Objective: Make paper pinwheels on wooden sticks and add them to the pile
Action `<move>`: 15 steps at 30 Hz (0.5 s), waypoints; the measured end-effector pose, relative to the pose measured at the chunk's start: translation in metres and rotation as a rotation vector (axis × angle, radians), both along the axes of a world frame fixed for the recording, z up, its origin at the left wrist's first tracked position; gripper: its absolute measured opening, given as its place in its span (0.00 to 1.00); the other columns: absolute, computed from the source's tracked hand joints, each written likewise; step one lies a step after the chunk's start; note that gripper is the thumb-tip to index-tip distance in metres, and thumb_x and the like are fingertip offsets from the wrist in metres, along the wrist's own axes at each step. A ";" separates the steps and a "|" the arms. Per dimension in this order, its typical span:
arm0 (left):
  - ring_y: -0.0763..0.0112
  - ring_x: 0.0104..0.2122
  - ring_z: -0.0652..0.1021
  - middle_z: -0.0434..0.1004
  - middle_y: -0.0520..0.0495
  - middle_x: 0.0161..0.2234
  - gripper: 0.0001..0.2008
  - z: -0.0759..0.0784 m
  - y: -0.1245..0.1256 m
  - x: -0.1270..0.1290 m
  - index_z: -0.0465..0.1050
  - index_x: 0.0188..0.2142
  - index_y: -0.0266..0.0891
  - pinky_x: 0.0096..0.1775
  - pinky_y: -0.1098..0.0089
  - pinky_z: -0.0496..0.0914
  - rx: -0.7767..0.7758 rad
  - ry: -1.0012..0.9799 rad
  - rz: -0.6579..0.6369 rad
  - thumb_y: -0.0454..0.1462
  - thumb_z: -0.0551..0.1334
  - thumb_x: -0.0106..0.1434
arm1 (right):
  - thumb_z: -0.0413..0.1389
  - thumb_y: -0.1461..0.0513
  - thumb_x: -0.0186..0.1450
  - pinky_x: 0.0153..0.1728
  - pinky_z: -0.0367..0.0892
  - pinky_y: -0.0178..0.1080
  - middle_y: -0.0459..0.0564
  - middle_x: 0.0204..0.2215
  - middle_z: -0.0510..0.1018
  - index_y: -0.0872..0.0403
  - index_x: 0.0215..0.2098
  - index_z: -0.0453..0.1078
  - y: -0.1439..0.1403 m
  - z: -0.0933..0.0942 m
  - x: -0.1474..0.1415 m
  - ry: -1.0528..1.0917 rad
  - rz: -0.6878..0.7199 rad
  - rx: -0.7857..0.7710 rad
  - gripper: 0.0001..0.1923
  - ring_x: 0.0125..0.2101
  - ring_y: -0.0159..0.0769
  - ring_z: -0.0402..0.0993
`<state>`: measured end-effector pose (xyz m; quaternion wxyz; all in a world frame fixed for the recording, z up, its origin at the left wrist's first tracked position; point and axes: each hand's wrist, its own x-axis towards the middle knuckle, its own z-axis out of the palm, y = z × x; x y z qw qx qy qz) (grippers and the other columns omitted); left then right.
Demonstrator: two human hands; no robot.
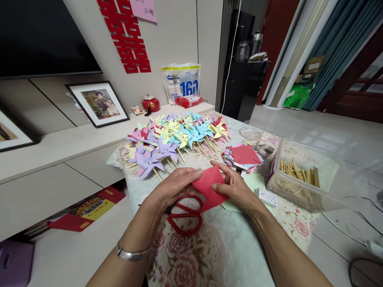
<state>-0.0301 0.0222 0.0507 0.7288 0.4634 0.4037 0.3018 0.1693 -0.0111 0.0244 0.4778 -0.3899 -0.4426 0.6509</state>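
While one pair of red scissors (186, 217) is lying mid-frame, the left hand (173, 185) and right hand (235, 185) are pinching one red paper square (208, 187).

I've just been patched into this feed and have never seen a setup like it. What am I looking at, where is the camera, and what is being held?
There is no machine here: these are a person's two bare hands, seen from a camera worn on the head, looking forward and down. The left hand and right hand together hold a folded red paper square above a floral tablecloth. Red-handled scissors lie just beneath. Farther back lie many pastel paper pinwheels on wooden sticks, a stack of coloured paper squares, and a clear plastic box of wooden sticks.
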 end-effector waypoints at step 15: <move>0.62 0.35 0.81 0.84 0.45 0.34 0.16 -0.032 -0.036 0.065 0.78 0.39 0.36 0.41 0.65 0.73 0.065 -0.274 0.448 0.39 0.72 0.51 | 0.67 0.60 0.54 0.40 0.72 0.39 0.49 0.40 0.83 0.53 0.66 0.56 0.004 -0.005 -0.006 0.048 -0.280 0.096 0.45 0.36 0.37 0.79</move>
